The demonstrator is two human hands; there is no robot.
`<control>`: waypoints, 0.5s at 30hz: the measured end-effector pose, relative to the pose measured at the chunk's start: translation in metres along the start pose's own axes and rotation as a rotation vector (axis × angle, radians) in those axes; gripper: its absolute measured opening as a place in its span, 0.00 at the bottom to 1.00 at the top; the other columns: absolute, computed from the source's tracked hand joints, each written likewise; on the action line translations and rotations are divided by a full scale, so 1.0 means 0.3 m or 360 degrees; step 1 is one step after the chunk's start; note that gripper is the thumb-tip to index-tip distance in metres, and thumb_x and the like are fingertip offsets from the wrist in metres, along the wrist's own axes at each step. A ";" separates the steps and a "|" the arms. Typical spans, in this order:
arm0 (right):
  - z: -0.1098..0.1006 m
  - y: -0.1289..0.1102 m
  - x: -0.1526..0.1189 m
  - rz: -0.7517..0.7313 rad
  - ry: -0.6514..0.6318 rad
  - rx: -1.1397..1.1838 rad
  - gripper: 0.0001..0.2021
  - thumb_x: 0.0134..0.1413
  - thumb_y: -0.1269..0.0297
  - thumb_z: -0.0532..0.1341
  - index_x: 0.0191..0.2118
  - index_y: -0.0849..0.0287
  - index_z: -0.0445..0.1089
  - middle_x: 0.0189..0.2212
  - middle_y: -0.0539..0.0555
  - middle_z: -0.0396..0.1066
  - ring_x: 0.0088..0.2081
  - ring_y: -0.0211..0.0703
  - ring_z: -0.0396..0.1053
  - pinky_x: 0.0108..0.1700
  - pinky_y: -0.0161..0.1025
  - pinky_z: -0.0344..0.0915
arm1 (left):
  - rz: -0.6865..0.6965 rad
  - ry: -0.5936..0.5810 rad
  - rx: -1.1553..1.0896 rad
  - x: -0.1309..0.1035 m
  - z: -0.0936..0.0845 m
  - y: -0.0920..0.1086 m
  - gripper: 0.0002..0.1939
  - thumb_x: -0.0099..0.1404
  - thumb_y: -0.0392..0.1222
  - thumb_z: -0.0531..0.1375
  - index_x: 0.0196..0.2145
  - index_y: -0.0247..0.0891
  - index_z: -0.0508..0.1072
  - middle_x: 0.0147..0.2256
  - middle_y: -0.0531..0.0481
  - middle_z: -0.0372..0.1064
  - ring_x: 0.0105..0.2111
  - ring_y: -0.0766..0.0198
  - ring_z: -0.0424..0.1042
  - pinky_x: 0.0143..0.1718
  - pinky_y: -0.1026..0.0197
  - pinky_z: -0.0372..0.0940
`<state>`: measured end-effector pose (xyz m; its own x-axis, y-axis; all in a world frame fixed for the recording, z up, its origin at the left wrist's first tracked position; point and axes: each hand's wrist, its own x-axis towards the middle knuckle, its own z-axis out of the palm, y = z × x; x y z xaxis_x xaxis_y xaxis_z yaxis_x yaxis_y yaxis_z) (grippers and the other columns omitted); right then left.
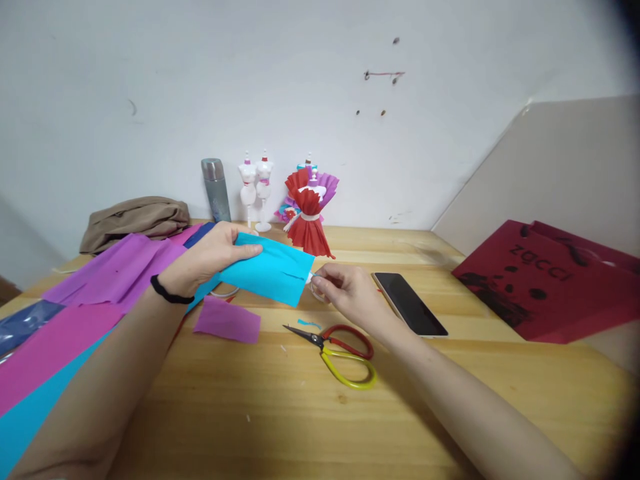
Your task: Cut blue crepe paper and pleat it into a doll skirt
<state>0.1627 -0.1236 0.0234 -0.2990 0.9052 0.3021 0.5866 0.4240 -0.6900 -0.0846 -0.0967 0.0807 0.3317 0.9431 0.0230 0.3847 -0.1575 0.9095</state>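
Observation:
My left hand (pixel 227 250), with a black band at the wrist, grips a sheet of bright blue crepe paper (pixel 270 267) by its left end, thumb on top. The sheet is held above the table and has creases near its right end. At that right end my right hand (pixel 345 290) is closed in a pinch. A sliver of blue and something white show by its fingertips, too small to make out. Below the hands lie scissors (pixel 316 340) with one red and one yellow handle. A purple paper piece (pixel 227 320) and a thin blue scrap (pixel 309 324) lie close by.
Folded purple paper (pixel 117 270) and other coloured sheets cover the left side, before a brown cloth (pixel 135 220). A flask (pixel 216 190), white mannequins (pixel 249 183) and a red paper dress (pixel 310 233) stand along the wall. A phone (pixel 410 303) and red bag (pixel 545 280) are right.

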 end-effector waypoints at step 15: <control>-0.021 -0.004 0.009 0.0090 -0.0320 -0.0807 0.07 0.54 0.66 0.60 0.27 0.60 0.72 0.25 0.53 0.72 0.25 0.38 0.64 0.26 0.36 0.47 | -0.0055 0.0136 -0.0099 0.001 -0.020 -0.001 0.11 0.53 0.45 0.67 0.30 0.34 0.75 0.24 0.51 0.74 0.22 0.66 0.71 0.21 0.67 0.64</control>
<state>0.1658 -0.1215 0.0292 -0.3654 0.9246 0.1077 0.8802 0.3809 -0.2831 -0.0900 -0.0947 0.0829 0.2432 0.9697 0.0239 0.3397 -0.1082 0.9343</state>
